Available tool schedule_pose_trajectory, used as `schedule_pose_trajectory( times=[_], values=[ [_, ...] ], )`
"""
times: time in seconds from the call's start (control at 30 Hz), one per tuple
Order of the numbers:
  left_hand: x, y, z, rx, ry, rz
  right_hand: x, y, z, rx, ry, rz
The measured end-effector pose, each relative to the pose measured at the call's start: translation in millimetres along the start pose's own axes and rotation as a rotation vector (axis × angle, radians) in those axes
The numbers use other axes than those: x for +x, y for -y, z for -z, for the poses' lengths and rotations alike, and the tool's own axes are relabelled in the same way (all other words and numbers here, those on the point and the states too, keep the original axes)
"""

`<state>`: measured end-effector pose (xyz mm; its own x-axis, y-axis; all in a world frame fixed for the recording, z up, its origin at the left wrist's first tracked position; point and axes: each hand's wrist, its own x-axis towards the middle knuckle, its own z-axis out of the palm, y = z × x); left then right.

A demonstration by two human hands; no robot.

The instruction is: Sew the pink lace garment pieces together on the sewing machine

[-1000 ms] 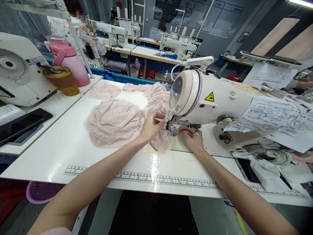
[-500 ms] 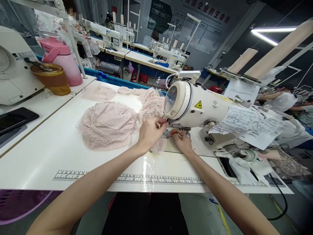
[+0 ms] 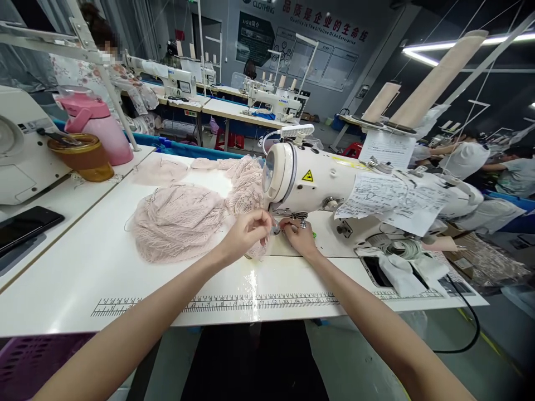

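From where I stand, the worry is how close both hands work to the rounded head of the sewing machine (image 3: 278,172). The left hand (image 3: 246,236) is just left of and below that head, and the right hand (image 3: 300,236) reaches in beneath the arm behind it, so a stray start of the machine could, I judge, nip a fingertip. The pink lace fabric (image 3: 179,220) looks thin and openwork, with dark loose threads on top; it could snag or bunch at the head if a fold catches or a thread is drawn in.

The fabric lies on the white table (image 3: 67,295), mostly left of the machine head. Its big rounded heap is beyond the left fingers and off to their left, apart from them; a ruffled stretch runs from the heap toward the head, just behind those fingers, and a small edge shows below them. The left thumb and forefinger are curled close together, though I cannot tell whether they pinch a thread or cloth. The right fingers are bent and partly hidden under the head's metal fittings; what they grip, if anything, I cannot tell.
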<state>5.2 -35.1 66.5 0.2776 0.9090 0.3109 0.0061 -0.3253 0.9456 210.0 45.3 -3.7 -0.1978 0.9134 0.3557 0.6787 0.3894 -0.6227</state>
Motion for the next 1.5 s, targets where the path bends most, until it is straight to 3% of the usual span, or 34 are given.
schedule_pose_trajectory(
  times=[0.2,0.3,0.43,0.57,0.6,0.67,0.73,0.77,0.83,0.9,0.93,1.03,1.1,1.17,1.33,1.43,1.5],
  values=[
    [-60.7,-15.0,-22.1,0.097,0.147,-0.060,-1.6,-1.6,1.6,0.064,0.030,0.054],
    [-93.5,-18.6,-38.4,0.170,0.266,0.006,-6.4,6.0,6.8,0.112,0.084,0.114],
    [-120.3,-16.8,-54.9,0.277,0.265,0.084,-23.9,32.6,16.1,0.246,0.199,0.171],
    [-127.1,-14.4,-58.8,0.344,0.287,0.095,-51.3,68.7,25.6,0.406,0.282,0.137],
    [-127.8,-15.1,-57.3,0.360,0.337,0.118,-58.1,76.7,28.7,0.457,0.318,0.114],
    [-129.1,-18.9,-50.6,0.368,0.519,0.184,-70.7,89.7,35.8,0.713,0.479,-0.084],
    [-128.5,-25.4,-39.4,0.328,0.698,0.278,-82.0,98.2,44.0,0.870,0.558,-0.235],
    [-126.6,-29.1,-33.0,0.303,0.719,0.323,-87.3,101.0,48.1,0.915,0.581,-0.277],
    [-117.9,-35.5,-21.4,0.267,0.533,0.400,-97.3,104.2,55.6,0.943,0.628,-0.299],
    [-103.5,-38.4,-15.2,0.197,0.160,0.405,-106.2,105.7,61.2,0.896,0.678,-0.268],
    [-95.3,-38.6,-15.0,0.087,0.055,0.426,-110.2,106.1,63.1,0.850,0.696,-0.241],
    [-73.7,-38.8,-23.4,-0.248,0.043,0.546,-121.6,106.3,66.0,0.660,0.708,-0.129],
    [-64.1,-43.3,-29.5,-0.307,0.047,0.535,-128.9,105.2,67.0,0.525,0.710,-0.053],
    [-56.5,-53.7,-29.2,-0.133,-0.001,0.418,-135.8,102.8,68.4,0.407,0.735,-0.014],
    [-24.8,-101.5,-3.5,0.732,-0.076,0.009,-144.1,93.1,75.6,0.217,0.740,0.046],
    [4.7,-130.9,10.2,1.057,-0.059,-0.156,-133.5,93.7,86.3,0.153,0.622,0.163],
    [24.0,-144.2,14.4,1.228,-0.019,-0.271,-117.2,101.2,98.1,0.157,0.439,0.305]
  ],
)
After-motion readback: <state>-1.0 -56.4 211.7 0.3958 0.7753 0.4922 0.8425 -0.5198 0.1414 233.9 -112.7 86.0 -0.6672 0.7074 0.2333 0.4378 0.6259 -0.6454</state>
